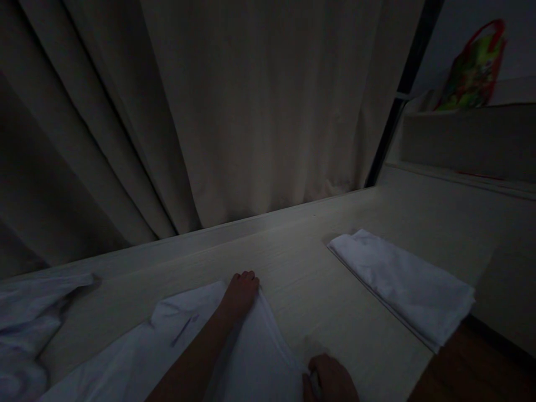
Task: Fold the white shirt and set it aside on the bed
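A white garment point(259, 346), probably a shirt, lies spread on the pale wooden surface in front of me, with a small purple mark on its left part. My left hand point(244, 290) reaches across it, fingers curled over its far corner. Lower right, my right hand point(333, 379) pinches the garment's near right corner between thumb and fingers. The garment's edge runs straight between both hands. Its near part goes out of the picture at the bottom.
A folded white cloth point(402, 285) lies to the right, near the surface's edge. Another crumpled white cloth point(25, 329) is at far left. Behind hangs a beige curtain point(268, 111). A green and red bag point(473, 72) stands on a raised ledge point(464, 137) at upper right.
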A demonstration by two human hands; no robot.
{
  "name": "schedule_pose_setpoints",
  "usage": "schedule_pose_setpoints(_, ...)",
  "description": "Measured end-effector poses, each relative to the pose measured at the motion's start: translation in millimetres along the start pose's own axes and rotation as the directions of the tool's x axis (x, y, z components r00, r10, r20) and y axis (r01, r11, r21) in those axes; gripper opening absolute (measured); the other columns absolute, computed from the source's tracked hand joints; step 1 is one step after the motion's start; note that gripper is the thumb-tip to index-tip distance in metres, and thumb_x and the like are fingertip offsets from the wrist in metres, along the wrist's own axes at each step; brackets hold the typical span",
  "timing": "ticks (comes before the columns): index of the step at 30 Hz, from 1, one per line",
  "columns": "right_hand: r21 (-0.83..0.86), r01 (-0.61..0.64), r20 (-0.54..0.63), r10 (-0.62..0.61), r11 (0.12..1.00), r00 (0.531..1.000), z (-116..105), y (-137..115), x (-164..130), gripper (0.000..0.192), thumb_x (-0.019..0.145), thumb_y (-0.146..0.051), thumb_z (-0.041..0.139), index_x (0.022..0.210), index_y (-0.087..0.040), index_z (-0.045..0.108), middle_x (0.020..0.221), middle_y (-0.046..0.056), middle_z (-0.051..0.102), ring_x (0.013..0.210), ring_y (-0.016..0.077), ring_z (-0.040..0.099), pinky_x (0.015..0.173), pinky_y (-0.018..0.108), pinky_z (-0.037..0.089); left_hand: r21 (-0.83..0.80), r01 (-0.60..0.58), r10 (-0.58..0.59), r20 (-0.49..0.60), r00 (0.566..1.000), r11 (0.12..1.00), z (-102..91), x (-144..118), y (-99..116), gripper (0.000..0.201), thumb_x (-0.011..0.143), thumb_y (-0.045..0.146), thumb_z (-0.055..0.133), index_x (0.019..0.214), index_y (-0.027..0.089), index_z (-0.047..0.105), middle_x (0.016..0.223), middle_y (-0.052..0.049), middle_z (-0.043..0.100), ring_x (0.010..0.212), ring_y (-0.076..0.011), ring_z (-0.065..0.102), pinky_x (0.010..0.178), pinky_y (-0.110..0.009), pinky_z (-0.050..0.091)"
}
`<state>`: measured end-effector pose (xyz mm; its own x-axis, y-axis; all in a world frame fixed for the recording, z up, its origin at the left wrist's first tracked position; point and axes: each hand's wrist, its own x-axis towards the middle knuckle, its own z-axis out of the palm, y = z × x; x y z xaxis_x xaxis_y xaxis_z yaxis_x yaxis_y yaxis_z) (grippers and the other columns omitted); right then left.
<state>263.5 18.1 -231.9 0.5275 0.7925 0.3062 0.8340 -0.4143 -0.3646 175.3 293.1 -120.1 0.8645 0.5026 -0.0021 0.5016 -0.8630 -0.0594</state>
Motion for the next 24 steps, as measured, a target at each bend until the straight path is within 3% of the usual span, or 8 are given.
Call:
schedule_pose_setpoints(4,0.024,0.027,-0.135,-0.024,0.999,0.991,3,3,-1,0.012,0.079,-0.028,0.050,0.090,-0.024,0.055,0.076,0.004,0.064,0.069,0.0201,0.060,0.067,0.034,0.045,0.001,0.064,-0.064,-0.065,0.996,0.998,6.4,-6,14,0.041,0.086,0.011,0.024,0.112,0.012,0.055,0.114,-0.017,0.060,0.110,-0.0282,0.053,0.094,-0.047,0.040)
schedule_pose_setpoints(7,0.003,0.101,-0.207,-0.098,0.995,0.973,-1,1,-2,0.013,0.084,-0.025,0.046,0.094,-0.023,0.053,0.079,0.004,0.064,0.072,0.0196,0.061,0.069,0.034,0.046,-0.019,0.045,-0.047,-0.099,0.994,0.999,7.6,-22,28,0.044,0.087,0.011,0.021,0.119,0.015,0.051,0.125,-0.014,0.057,0.118,-0.0256,0.049,0.100,-0.045,0.036)
schedule_pose_setpoints(11,-0.062,0.145,-0.160,-0.153,0.988,0.975,-16,-3,2,0.023,0.084,-0.019,0.046,0.104,-0.025,0.054,0.084,0.003,0.062,0.070,0.0176,0.061,0.064,0.031,0.046,-0.064,0.003,-0.009,-0.083,0.996,0.998,10.0,-46,43,0.044,0.093,0.030,0.020,0.117,0.019,0.055,0.125,-0.010,0.060,0.116,-0.0233,0.052,0.100,-0.044,0.039)
schedule_pose_setpoints(15,-0.095,0.207,-0.093,-0.215,0.974,0.972,-27,-9,5,0.015,0.081,-0.016,0.050,0.089,-0.026,0.057,0.079,0.002,0.058,0.063,0.0151,0.057,0.057,0.027,0.043,-0.112,0.020,-0.025,-0.038,0.999,0.993,16.2,-59,43,0.065,0.088,0.057,0.022,0.136,0.016,0.038,0.146,-0.013,0.042,0.135,-0.0306,0.036,0.111,-0.054,0.028)
schedule_pose_setpoints(19,-0.134,0.127,-0.128,-0.145,0.983,0.981,-26,-13,3,0.011,0.079,-0.016,0.051,0.084,-0.024,0.057,0.078,0.003,0.055,0.067,0.0167,0.056,0.063,0.030,0.044,-0.176,0.037,-0.032,0.033,0.999,0.984,18.4,-61,38,0.087,0.077,0.075,0.019,0.143,0.019,0.024,0.154,-0.010,0.024,0.142,-0.0344,0.017,0.116,-0.059,0.013)
schedule_pose_setpoints(24,-0.180,0.198,-0.148,-0.226,0.964,0.963,-22,-10,3,0.008,0.078,-0.025,0.056,0.086,-0.025,0.059,0.076,0.003,0.054,0.064,0.0172,0.055,0.058,0.029,0.044,-0.183,0.060,-0.052,0.047,0.998,0.981,17.3,-59,35,0.097,0.071,0.082,0.021,0.144,0.019,0.020,0.155,-0.010,0.020,0.143,-0.0361,0.012,0.117,-0.059,0.008)
